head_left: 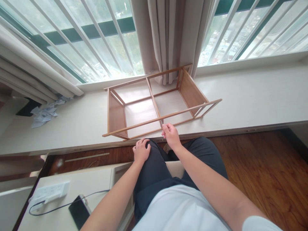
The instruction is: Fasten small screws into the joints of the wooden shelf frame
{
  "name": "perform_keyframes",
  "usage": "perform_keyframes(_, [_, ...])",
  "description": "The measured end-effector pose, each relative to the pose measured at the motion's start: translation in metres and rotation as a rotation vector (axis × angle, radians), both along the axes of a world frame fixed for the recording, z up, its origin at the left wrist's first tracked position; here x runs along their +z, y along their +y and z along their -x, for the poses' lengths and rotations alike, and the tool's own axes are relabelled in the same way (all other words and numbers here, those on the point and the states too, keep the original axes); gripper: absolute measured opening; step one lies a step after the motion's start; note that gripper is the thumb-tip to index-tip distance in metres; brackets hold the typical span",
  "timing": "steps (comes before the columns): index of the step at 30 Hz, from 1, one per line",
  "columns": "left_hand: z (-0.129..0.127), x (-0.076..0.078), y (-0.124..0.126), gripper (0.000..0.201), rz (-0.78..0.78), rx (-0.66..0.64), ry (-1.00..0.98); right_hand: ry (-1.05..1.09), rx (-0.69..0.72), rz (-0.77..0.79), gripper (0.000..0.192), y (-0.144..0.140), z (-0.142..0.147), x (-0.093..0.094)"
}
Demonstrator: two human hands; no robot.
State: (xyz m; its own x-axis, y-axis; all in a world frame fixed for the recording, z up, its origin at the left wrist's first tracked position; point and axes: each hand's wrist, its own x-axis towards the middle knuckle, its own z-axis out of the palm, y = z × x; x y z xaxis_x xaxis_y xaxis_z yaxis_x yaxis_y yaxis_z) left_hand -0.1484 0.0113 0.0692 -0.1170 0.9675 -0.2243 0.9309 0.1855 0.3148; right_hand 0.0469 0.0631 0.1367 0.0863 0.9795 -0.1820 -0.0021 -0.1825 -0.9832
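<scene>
Frame (153,98) is brown wood, end-panelled; left hand (141,151) lies loose on knee (156,153); right hand (171,136) curls, hold unclear.

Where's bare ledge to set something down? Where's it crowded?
Widest: the ledge right of the wooden frame, before the right window. Smaller: between the frame and the papers. Crowded: around those papers near the left curtain, and at the frame's near side by the right hand.

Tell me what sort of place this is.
Probably a room in a high-up home: curtains hang by windows that seem to overlook buildings far below, and the floor looks like wood.
</scene>
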Motion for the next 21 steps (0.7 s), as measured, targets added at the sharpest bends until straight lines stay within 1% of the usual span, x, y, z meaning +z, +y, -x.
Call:
perform_keyframes(12, [0.0,0.001,0.001,0.032,0.01,0.001,0.002,0.003,-0.003,0.021,0.049,0.0,-0.001,-0.008])
perform_keyframes(21, [0.0,-0.002,0.001,0.031,0.006,0.004,0.001,0.034,-0.009,0.04,0.053,0.0,-0.001,-0.014])
